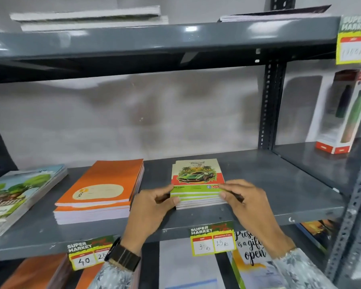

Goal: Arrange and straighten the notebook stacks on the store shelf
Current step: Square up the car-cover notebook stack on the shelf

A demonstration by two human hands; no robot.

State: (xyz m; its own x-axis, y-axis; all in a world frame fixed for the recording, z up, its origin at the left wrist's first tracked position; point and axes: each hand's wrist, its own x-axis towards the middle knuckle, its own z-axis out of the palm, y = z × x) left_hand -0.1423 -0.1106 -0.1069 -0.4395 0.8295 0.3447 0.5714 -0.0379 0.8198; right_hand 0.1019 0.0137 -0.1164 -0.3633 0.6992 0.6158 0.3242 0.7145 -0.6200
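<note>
Fingers (171, 200) of the left hand (149, 211) are curled against the near left corner of the car-cover notebook stack (197, 184), thumb lying on the top cover's left edge, and the right hand (245, 202) mirrors it, fingertips pressed to the stack's near right corner with the thumb on top: both hands are grasping that stack from its two sides. The stack sits flat on the grey metal shelf (279, 184), its top cover showing a green sports car among palms, and the books under it peek out slightly at the near edge, not quite flush. To the left of that stack, apart from it, lies the orange notebook stack (100, 190), its top book skewed against the ones below. Further left of the car stack, at the frame edge, is a tree-cover notebook stack (19, 195), also fanned unevenly. Just below the car stack, on the shelf's front lip, hangs a yellow price tag (213, 239) marked 30 and 15 Rs; a second price tag (88, 255) hangs lower left, beside the black wristwatch (123, 256) on the left wrist. Far right of the car stack, beyond the slotted upright (269, 105), stands a boxed bottle (346, 113).
</note>
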